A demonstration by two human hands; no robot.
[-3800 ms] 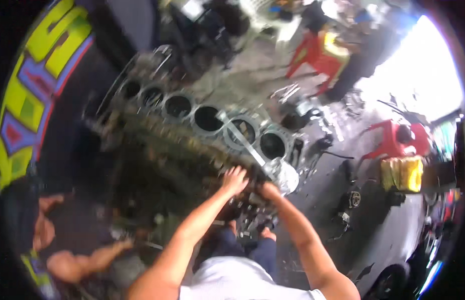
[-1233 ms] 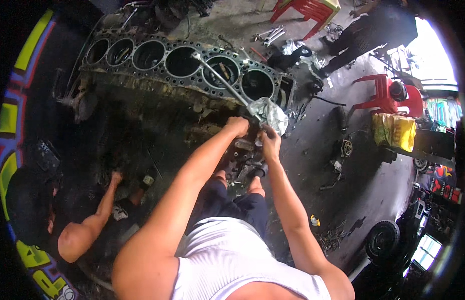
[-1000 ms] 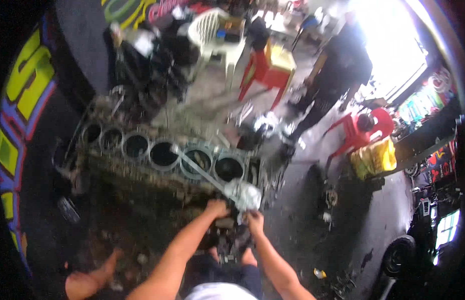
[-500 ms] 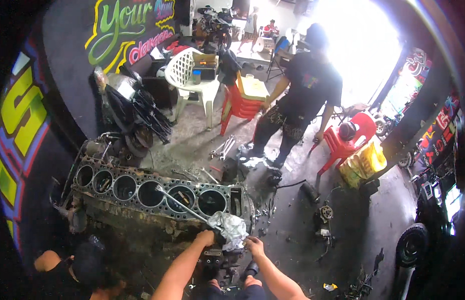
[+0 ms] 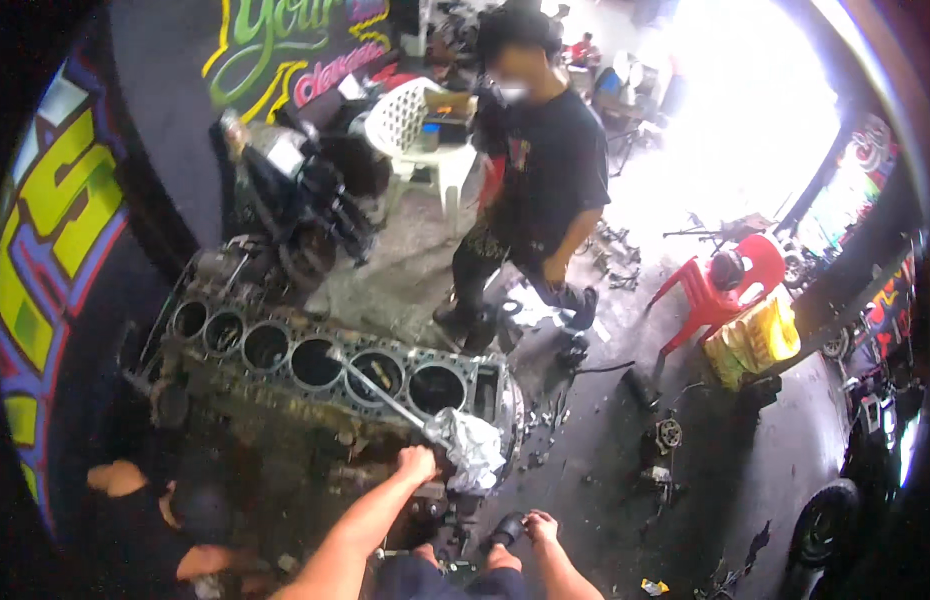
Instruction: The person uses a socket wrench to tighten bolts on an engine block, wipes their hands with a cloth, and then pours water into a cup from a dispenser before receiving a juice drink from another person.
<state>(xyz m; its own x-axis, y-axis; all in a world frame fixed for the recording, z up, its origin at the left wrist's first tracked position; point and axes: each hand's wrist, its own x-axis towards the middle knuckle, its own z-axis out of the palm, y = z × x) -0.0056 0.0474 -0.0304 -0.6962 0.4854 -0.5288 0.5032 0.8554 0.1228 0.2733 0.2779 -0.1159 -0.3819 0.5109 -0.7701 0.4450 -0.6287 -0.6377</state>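
A large engine block (image 5: pixel 305 408) with a row of open cylinders stretches before me. Across its top lies a long metal bar (image 5: pixel 385 397), its near end beside a crumpled pale rag (image 5: pixel 475 448) on the block's right end. My left hand (image 5: pixel 417 464) is closed in a fist at the block's near edge, just left of the rag; whatever it grips is hidden. My right hand (image 5: pixel 541 524) hangs apart from the block, near my right shoe (image 5: pixel 507 529). Its fingers are loosely bent, with nothing visible in them.
At lower left a co-worker (image 5: pixel 190 520) crouches close to the block. Another person (image 5: pixel 535 170) walks behind it. A red chair (image 5: pixel 720 285) and a yellow bag (image 5: pixel 755 340) stand to the right. Loose metal parts (image 5: pixel 667 435) lie on the floor; a white chair (image 5: pixel 425 140) is farther back.
My right hand has left the rag and moved down and right. My left hand stays by the block. The standing person has turned and moved left, nearer the block.
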